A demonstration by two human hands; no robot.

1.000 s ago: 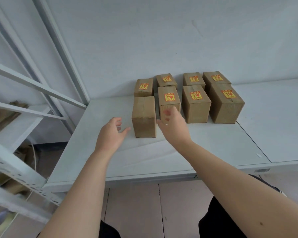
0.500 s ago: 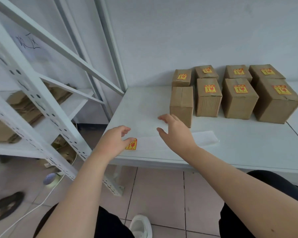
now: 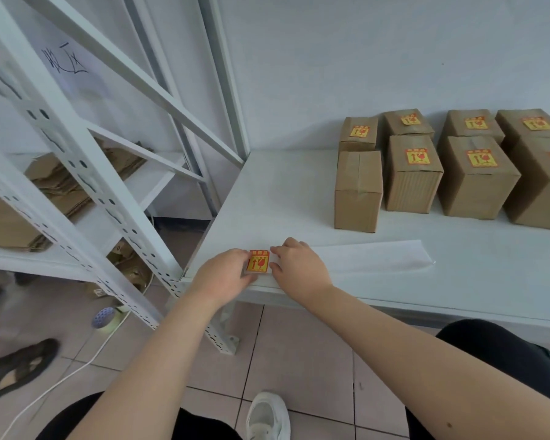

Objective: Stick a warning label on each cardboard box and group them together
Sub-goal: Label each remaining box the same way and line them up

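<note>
Hands met at the near left corner of a white counter (image 3: 286, 198). Left hand (image 3: 226, 277) pinched the left edge of a yellow-and-red warning label (image 3: 258, 262) between curled fingers. Right hand (image 3: 299, 268) rested bent fingertips on the white backing strip (image 3: 378, 257) just beside the label's right edge; whether they gripped it could not be told. One unlabelled box (image 3: 358, 190) stood farther back on the counter, touching the labelled boxes (image 3: 415, 173) grouped in two rows by the wall. A white shelving rack (image 3: 61, 144) stood to the left.
</note>
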